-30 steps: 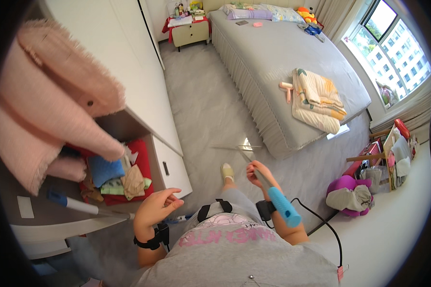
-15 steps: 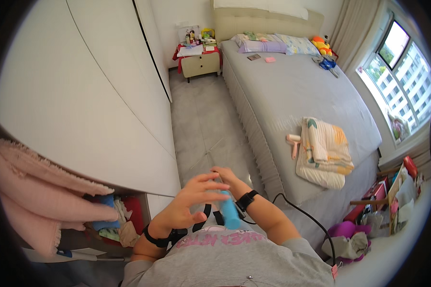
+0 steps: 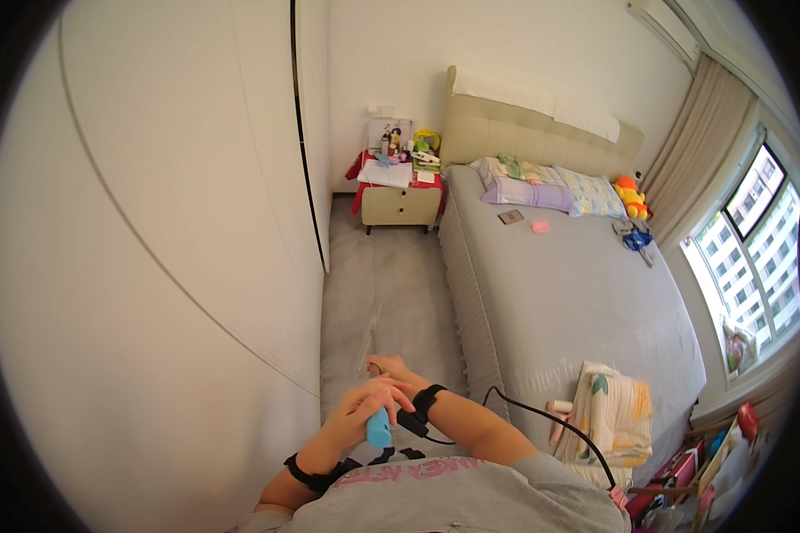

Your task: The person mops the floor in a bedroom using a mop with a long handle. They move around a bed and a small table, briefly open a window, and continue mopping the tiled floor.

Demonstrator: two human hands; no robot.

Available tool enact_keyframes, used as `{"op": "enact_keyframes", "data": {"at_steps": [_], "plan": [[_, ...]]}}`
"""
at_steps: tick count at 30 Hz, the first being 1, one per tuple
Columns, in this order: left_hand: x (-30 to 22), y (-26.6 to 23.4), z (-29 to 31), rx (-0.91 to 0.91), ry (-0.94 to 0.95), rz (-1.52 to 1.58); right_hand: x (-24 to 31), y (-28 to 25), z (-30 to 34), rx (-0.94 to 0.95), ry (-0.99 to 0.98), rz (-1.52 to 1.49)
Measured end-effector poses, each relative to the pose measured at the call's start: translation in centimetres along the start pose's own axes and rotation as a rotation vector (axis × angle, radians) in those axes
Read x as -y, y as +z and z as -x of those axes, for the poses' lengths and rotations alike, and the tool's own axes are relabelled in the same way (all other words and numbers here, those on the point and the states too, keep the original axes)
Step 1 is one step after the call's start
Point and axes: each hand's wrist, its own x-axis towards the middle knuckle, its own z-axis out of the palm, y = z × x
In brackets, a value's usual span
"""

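A pole with a blue grip slants away from my body, its upper end near my shirt. My left hand is closed around the upper part of the grip, fingers curled over it. Farther along, my right hand is closed round the thinner part of the pole. Beyond it a thin pale shaft seems to run over the grey floor; what sits at its far end I cannot make out. Black straps circle both wrists, and a black cable loops beside my right arm.
On the left rises a tall white wardrobe. A bed with grey sheet fills the right, with a folded quilt at its near end. A nightstand stands at the back; cluttered shelving is at the lower right.
The view has tilted up and turned, so the open wardrobe's pink cloths have left it. My left hand's fingers, spread around the blue grip before, have closed on it.
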Motion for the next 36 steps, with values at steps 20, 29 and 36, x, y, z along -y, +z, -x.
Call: {"op": "enact_keyframes", "data": {"at_steps": [20,29,36], "plan": [[4.2,-21.0,-14.7,-0.830,-0.600,0.403,10.0,7.2,-34.1,0.010,0.077,0.220],[12.8,-28.2,-30.2,-0.822,-0.888,0.450,14.6,1.4,-51.6,0.268,0.121,0.212],[18.6,-29.0,-38.2,-1.105,-1.142,0.218,17.2,-1.2,-60.5,0.196,0.124,0.311]]}}
